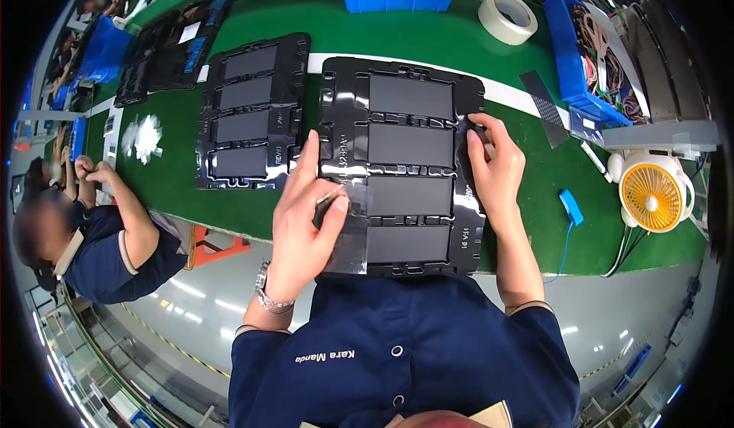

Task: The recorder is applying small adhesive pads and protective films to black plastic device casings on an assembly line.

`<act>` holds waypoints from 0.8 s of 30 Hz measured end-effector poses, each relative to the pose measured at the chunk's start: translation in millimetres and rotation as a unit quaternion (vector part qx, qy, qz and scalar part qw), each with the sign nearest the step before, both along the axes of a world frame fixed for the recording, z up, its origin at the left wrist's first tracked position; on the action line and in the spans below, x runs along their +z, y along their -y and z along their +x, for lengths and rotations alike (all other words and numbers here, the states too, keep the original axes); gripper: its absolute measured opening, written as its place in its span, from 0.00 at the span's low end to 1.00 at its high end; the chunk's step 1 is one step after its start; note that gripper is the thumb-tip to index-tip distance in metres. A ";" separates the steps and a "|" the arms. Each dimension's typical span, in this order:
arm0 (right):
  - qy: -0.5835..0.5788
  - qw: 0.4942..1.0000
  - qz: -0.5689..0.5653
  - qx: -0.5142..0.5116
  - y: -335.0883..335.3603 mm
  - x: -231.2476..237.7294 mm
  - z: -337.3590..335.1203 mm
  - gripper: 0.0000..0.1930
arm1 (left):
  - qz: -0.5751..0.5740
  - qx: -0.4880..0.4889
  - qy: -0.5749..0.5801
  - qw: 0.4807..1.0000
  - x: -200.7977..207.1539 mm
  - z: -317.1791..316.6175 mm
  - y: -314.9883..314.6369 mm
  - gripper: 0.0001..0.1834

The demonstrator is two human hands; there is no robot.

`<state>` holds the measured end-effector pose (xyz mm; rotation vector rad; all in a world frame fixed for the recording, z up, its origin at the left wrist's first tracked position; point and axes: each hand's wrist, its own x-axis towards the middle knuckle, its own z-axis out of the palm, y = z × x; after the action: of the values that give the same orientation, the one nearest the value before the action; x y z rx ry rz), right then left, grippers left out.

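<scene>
A black plastic tray (352, 110) lies in front of me, its lower edge against my shirt. Four grey rectangular screen-like panels, one of them this panel (409, 146), sit in its pockets in a column. Along the tray's left side my left hand (300, 212) pinches a clear plastic film (352, 248) between thumb and fingers, with the index finger stretched out at the tray's edge. The film overlaps the lower left of the tray. My right hand (498, 160) is closed round the tray's right rim, index finger and thumb at the edge; its other fingers are partly hidden.
A second black tray (283, 68) with panels lies left, with more dark trays (172, 53) beyond. White scraps (143, 139) lie nearby. Tape roll (508, 16), blue bins (401, 0), a small fan (651, 186) and a blue corded clip (570, 207) surround me. A co-worker (107, 244) sits left.
</scene>
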<state>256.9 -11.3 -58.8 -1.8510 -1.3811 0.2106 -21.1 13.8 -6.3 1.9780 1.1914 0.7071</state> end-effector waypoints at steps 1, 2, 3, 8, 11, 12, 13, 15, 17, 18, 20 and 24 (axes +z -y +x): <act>-0.002 1.000 0.006 -0.001 -0.2 0.7 -0.2 0.10 | -0.031 0.005 0.023 0.999 4.8 0.9 2.1 0.06; -0.004 1.000 0.012 -0.002 -0.3 1.3 0.1 0.10 | -0.031 0.007 0.031 0.999 6.0 2.6 3.4 0.06; -0.003 1.000 0.021 0.002 -0.6 0.8 2.0 0.10 | -0.065 0.010 0.083 0.994 8.0 2.5 2.3 0.06; -0.080 0.996 0.035 0.010 3.3 3.2 6.4 0.09 | -0.289 0.031 0.314 0.904 -4.3 -7.1 -0.9 0.08; -0.114 0.992 0.049 0.013 5.9 8.3 6.8 0.10 | -0.378 -0.046 0.245 0.891 -3.7 -6.1 -7.7 0.10; -0.131 0.990 0.050 0.010 7.9 11.2 6.8 0.10 | -0.408 -0.046 0.254 0.876 -5.9 -5.4 -9.9 0.09; -0.148 0.988 0.052 0.008 9.3 13.5 6.6 0.10 | -0.415 -0.009 0.283 0.865 -3.4 -5.4 -14.1 0.08; -0.159 0.985 0.072 -0.004 11.4 16.7 8.4 0.10 | -0.443 0.057 0.322 0.835 6.9 -7.0 -24.9 0.08; -0.176 0.980 0.090 -0.013 11.4 20.5 9.7 0.09 | -0.397 0.084 0.299 0.864 8.2 -19.5 -38.5 0.08; -0.181 0.979 0.092 -0.019 11.7 20.9 12.1 0.09 | -0.376 0.107 0.279 0.877 13.4 -25.8 -47.0 0.09; -0.200 0.975 0.097 -0.025 11.3 19.8 15.2 0.09 | -0.329 0.070 0.324 0.884 -2.3 -59.3 -73.0 0.08; -0.218 0.972 0.086 -0.011 9.5 16.2 14.9 0.08 | -0.227 0.136 0.322 0.909 -22.2 -112.1 -116.2 0.08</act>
<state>271.7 -20.9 -42.6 -1.5582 -1.0388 0.4431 -133.3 130.0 -28.4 1.0741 1.0880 1.0132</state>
